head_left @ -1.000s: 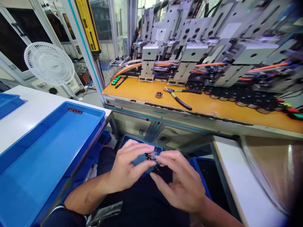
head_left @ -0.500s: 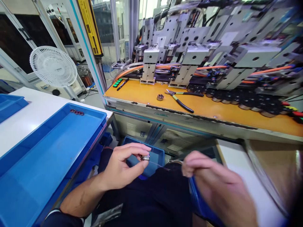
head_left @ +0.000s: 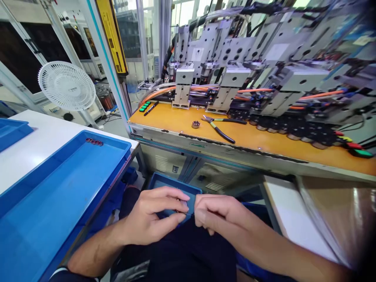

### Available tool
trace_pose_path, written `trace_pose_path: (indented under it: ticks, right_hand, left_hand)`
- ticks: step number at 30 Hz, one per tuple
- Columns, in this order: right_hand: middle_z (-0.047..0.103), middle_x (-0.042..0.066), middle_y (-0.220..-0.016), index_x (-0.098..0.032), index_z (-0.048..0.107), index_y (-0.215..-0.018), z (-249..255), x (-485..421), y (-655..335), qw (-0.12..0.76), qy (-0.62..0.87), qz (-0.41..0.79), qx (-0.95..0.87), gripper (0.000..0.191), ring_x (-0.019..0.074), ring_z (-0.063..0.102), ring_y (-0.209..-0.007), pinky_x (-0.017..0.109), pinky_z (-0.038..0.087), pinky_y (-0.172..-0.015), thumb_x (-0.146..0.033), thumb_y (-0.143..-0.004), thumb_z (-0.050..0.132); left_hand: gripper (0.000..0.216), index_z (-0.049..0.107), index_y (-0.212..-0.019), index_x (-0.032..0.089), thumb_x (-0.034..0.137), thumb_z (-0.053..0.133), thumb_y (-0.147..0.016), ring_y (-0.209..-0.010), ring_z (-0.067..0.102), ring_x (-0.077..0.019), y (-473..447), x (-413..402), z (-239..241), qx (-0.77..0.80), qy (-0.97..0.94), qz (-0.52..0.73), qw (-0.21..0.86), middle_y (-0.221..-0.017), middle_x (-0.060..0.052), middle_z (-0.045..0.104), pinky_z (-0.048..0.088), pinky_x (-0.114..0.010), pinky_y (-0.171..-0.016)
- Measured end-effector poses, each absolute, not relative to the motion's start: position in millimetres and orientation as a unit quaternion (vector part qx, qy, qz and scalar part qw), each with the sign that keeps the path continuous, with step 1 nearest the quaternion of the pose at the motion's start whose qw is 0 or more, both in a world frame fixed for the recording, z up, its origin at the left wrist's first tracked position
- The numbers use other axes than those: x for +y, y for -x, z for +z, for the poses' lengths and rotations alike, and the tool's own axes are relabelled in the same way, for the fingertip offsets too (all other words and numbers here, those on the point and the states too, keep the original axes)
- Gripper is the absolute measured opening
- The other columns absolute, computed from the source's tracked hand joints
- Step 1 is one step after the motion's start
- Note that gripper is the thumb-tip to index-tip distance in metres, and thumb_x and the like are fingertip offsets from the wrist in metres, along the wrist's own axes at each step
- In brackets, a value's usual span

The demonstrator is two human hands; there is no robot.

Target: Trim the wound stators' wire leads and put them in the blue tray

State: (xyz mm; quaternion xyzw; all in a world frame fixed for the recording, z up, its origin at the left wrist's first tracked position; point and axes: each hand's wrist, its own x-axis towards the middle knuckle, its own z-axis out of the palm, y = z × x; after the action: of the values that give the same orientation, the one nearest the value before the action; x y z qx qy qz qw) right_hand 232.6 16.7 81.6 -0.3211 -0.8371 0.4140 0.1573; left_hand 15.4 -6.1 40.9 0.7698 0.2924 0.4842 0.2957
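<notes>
Mostly hidden, the small part (head_left: 179, 200) sits pinched by left hand (head_left: 152, 215) fingers, right hand (head_left: 219, 217) fingers clenched alongside.

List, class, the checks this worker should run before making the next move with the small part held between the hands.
1. Left hand pinches the small part: ok.
2. Right hand closed beside it, fingertips meeting: ok.
3. What the Right hand grips: cannot tell, hidden.
4. Blue bin sits below both hands: ok.
5. Pliers lie free on the orange bench: ok.
</notes>
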Motion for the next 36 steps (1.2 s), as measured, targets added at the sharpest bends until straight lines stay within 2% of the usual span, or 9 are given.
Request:
trace_pose_path:
  ticks: [2,5,7,14,18,23,26,31,36]
  right_hand:
    - [0.065,0.003,-0.074,-0.017,0.062,-0.075,93,42,-240,0.156,0.36,0.412,-0.823,0.039,0.0132,0.062,-0.066,0.024,0.051,-0.061,-0.036,-0.101,0.039]
    - [0.069,0.011,-0.108,-0.015,0.066,-0.103,104,111,-261,0.243,0.496,0.032,-0.833,0.027,0.0222,0.063,-0.102,0.035,0.049,-0.095,-0.036,-0.095,0.052]
    - [0.055,0.023,-0.133,-0.005,0.058,-0.123,104,160,-276,0.227,0.533,-0.036,-0.814,0.041,0.0306,0.049,-0.126,0.044,0.036,-0.111,-0.031,-0.092,0.058]
    - [0.068,0.012,-0.101,-0.009,0.066,-0.104,78,221,-299,0.13,0.489,-0.105,-0.856,0.052,0.0196,0.068,-0.091,0.035,0.053,-0.08,-0.057,-0.094,0.047]
    - [0.069,0.014,-0.091,-0.011,0.068,-0.095,68,210,-317,0.162,0.437,-0.151,-0.872,0.061,0.0211,0.068,-0.078,0.027,0.05,-0.062,-0.067,-0.084,0.05]
    - [0.063,0.017,-0.088,-0.013,0.063,-0.112,53,160,-331,0.204,0.412,-0.176,-0.871,0.055,0.0286,0.065,-0.077,0.036,0.052,-0.061,-0.058,-0.086,0.046]
    - [0.06,0.017,-0.102,-0.017,0.049,-0.132,35,94,-311,0.277,0.426,-0.06,-0.859,0.052,0.0287,0.066,-0.082,0.037,0.055,-0.063,-0.034,-0.084,0.053]
    - [0.064,0.008,-0.108,-0.031,0.036,-0.14,-8,-13,-263,0.297,0.422,0.404,-0.756,0.051,0.0169,0.07,-0.088,0.028,0.059,-0.08,-0.017,-0.093,0.049]
    - [0.057,0.013,-0.129,-0.029,0.034,-0.148,-26,-49,-243,0.317,0.365,0.607,-0.63,0.064,0.0252,0.06,-0.119,0.044,0.045,-0.106,-0.016,-0.089,0.055]
  left_hand:
    - [0.023,0.073,-0.095,0.015,0.002,0.069,-0.076,-0.09,0.072,-0.0167,-14,-6,40,0.291,-0.765,0.497,0.288,-0.104,-0.012,0.074,0.058,-0.024,-0.082]
    - [0.024,0.073,-0.094,0.015,0.001,0.068,-0.076,-0.089,0.072,-0.0169,-15,-5,38,0.299,-0.74,0.533,0.28,-0.103,-0.012,0.074,0.058,-0.025,-0.08]
    - [0.024,0.073,-0.095,0.016,0.001,0.068,-0.077,-0.092,0.072,-0.0179,-15,-4,37,0.303,-0.726,0.55,0.281,-0.104,-0.011,0.074,0.058,-0.027,-0.081]
    - [0.021,0.075,-0.094,0.018,0.006,0.069,-0.078,-0.095,0.072,-0.0207,-5,-1,35,0.361,-0.675,0.584,0.271,-0.104,-0.011,0.075,0.059,-0.032,-0.082]
    - [0.016,0.075,-0.092,0.018,0.009,0.069,-0.08,-0.094,0.072,-0.0214,2,-1,34,0.391,-0.645,0.598,0.272,-0.103,-0.012,0.075,0.06,-0.034,-0.081]
    - [0.017,0.075,-0.094,0.018,0.01,0.069,-0.08,-0.095,0.071,-0.0212,3,2,29,0.394,-0.632,0.601,0.29,-0.105,-0.012,0.075,0.06,-0.034,-0.082]
    - [0.018,0.075,-0.095,0.018,0.009,0.069,-0.08,-0.095,0.072,-0.0211,1,5,26,0.386,-0.632,0.6,0.303,-0.106,-0.012,0.075,0.06,-0.034,-0.082]
    - [0.018,0.075,-0.095,0.017,0.008,0.068,-0.081,-0.094,0.072,-0.0206,-3,9,23,0.384,-0.636,0.594,0.307,-0.104,-0.012,0.075,0.06,-0.033,-0.082]
    - [0.018,0.075,-0.094,0.017,0.008,0.068,-0.081,-0.095,0.071,-0.0206,-5,8,24,0.393,-0.648,0.577,0.302,-0.105,-0.012,0.075,0.06,-0.033,-0.083]
